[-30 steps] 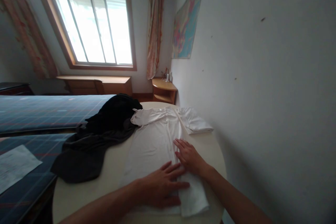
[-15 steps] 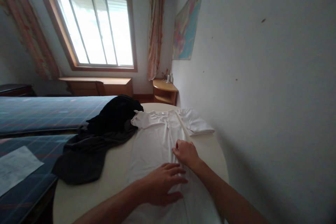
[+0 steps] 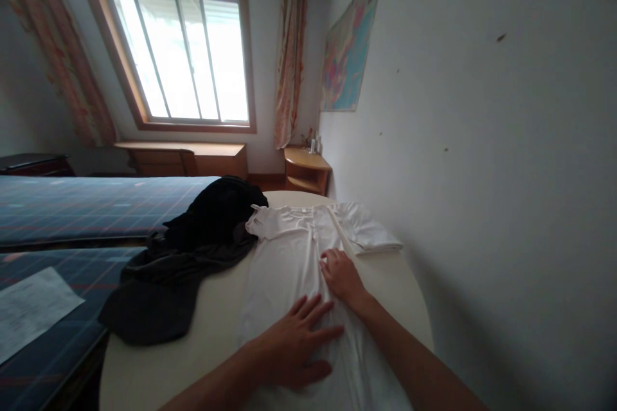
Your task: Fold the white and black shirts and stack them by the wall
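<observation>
A white garment (image 3: 282, 263) with a small ruffled sleeve lies lengthwise on a round cream table (image 3: 402, 295); its right part is folded over toward the middle. My left hand (image 3: 299, 343) rests palm down on the lower part of it, fingers spread. Farther up, my right hand (image 3: 341, 276) lies on the folded strip with its fingers slightly bent and apart, gripping nothing that I can see. Beyond the right hand is a folded white cloth (image 3: 373, 231), next to the garment's upper right edge.
Dark clothing (image 3: 222, 212) is heaped over the table's left edge. Plaid-covered beds (image 3: 87, 205) stand to the left, one bearing a paper sheet (image 3: 36, 308). A white wall (image 3: 506, 218) closes the right side. Behind are a desk (image 3: 219, 157) and corner shelf (image 3: 308, 159).
My left hand has flattened, its fingers now spread and pointing more away from me. The fingers of my right hand have loosened from a tighter curl. The view has shifted slightly left.
</observation>
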Available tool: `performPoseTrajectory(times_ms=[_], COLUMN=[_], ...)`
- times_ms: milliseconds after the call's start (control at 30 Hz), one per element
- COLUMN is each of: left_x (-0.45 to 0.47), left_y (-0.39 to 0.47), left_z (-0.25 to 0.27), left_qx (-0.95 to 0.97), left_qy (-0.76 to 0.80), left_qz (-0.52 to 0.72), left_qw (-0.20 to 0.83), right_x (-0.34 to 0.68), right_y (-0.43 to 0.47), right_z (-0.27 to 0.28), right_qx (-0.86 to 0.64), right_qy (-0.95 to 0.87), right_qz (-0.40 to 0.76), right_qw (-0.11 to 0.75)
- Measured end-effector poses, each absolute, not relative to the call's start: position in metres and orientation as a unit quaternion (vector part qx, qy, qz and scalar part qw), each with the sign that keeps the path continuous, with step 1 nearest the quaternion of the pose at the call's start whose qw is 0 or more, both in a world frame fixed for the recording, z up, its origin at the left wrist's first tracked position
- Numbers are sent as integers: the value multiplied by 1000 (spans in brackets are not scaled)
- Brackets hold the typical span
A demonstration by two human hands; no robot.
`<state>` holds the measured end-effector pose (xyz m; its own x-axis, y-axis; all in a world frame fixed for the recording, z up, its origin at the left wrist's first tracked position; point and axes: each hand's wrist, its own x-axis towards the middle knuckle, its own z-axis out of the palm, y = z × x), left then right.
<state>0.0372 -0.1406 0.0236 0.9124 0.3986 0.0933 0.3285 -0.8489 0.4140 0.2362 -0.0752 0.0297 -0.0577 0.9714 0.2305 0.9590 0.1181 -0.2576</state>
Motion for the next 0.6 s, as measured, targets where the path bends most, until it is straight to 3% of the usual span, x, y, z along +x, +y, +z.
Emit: performPoseTrajectory(times_ms=[300, 400, 600], left_x=[28, 18, 9], left_y=[-146, -128, -104], left_z=[48, 53, 24], left_qx=[916, 913, 910], left_qy=[176, 240, 352], left_qz=[113, 139, 77], left_qw=[342, 300, 205], right_x=[245, 247, 241], right_y=[-75, -80, -51], right_z=[5, 10, 26], right_qx=[-660, -663, -700], right_qy=[-744, -742, -704], right_qz=[77, 60, 9], right_qw=[73, 74, 121])
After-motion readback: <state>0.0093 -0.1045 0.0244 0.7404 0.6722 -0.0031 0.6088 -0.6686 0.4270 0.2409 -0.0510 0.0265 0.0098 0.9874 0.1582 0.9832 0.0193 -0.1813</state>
